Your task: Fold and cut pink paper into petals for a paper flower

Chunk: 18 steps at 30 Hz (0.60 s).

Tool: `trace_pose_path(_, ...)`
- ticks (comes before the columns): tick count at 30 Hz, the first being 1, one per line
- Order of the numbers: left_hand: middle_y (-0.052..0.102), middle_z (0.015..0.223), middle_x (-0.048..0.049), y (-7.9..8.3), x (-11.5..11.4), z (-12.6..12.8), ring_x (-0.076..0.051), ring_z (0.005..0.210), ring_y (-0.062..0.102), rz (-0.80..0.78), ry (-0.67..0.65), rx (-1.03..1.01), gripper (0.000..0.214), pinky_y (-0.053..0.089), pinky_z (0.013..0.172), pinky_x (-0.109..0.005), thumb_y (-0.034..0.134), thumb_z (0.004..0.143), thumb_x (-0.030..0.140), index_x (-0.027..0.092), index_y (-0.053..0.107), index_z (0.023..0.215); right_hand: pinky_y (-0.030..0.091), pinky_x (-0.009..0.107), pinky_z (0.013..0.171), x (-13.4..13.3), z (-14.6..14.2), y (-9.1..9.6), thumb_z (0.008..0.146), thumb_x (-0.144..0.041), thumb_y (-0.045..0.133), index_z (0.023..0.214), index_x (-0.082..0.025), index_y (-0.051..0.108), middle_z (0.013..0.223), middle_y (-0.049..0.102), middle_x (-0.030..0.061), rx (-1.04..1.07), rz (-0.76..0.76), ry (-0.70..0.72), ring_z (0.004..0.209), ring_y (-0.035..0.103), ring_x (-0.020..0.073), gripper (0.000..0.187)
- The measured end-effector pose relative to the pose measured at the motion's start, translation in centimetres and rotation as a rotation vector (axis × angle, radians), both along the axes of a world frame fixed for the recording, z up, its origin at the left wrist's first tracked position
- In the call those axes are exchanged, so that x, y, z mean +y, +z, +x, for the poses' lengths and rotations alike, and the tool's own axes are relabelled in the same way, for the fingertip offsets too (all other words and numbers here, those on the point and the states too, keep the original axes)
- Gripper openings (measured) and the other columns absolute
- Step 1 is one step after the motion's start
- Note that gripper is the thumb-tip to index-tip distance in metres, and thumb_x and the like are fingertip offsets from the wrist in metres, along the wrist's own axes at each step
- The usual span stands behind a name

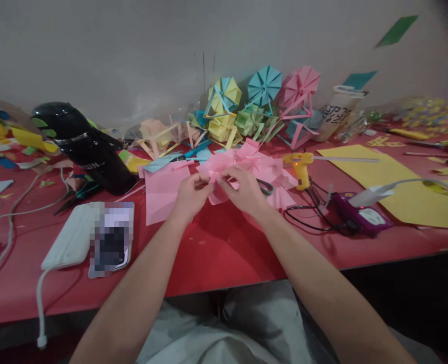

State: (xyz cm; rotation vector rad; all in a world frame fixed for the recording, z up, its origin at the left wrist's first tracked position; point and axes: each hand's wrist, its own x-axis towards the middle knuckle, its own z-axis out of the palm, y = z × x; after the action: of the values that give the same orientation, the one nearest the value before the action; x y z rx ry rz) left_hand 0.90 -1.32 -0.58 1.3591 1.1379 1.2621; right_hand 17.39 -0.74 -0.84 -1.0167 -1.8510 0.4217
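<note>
My left hand and my right hand meet above the red table, fingers pinched together on a small pink paper strip. How the strip is folded between the fingertips is too small to tell. Just behind the hands lies a heap of pink paper pieces. A flat pink sheet rests left of my left hand, with a small rolled pink piece near its top edge. By my right hand, dark scissor handles show partly from under the pink paper.
Folded paper ferris-wheel-like models stand along the wall. A yellow glue gun, a purple power strip with cables and a yellow sheet lie right. Left are a black bottle, a white power bank and a phone.
</note>
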Motion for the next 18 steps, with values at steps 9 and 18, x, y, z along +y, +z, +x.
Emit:
trace_pose_path(9, 0.069, 0.080, -0.0011, -0.4, 0.0, -0.3, -0.014, 0.072, 0.063, -0.178, -0.072, -0.016, 0.035, 0.046, 0.063, -0.024, 0.071, 0.057, 0.012, 0.017, 0.065, 0.092, 0.053, 0.037, 0.083, -0.3, -0.1, 0.3, 0.090, -0.018, 0.058, 0.097, -0.020, 0.074, 0.102, 0.077, 0.0083, 0.004, -0.099, 0.003, 0.093, 0.069, 0.0222, 0.017)
trace_pose_path(18, 0.055, 0.064, 0.0041, 0.6, -0.6, 0.4, -0.008, 0.057, 0.053, -0.273, -0.108, -0.112, 0.008, 0.045, 0.058, -0.021, 0.070, 0.068, 0.020, 0.017, 0.067, 0.075, 0.054, 0.036, 0.080, -0.3, -0.2, 0.2, 0.089, -0.019, 0.061, 0.091, -0.020, 0.075, 0.095, 0.077, 0.0076, -0.003, -0.101, 0.008, 0.086, 0.069, 0.0211, 0.014)
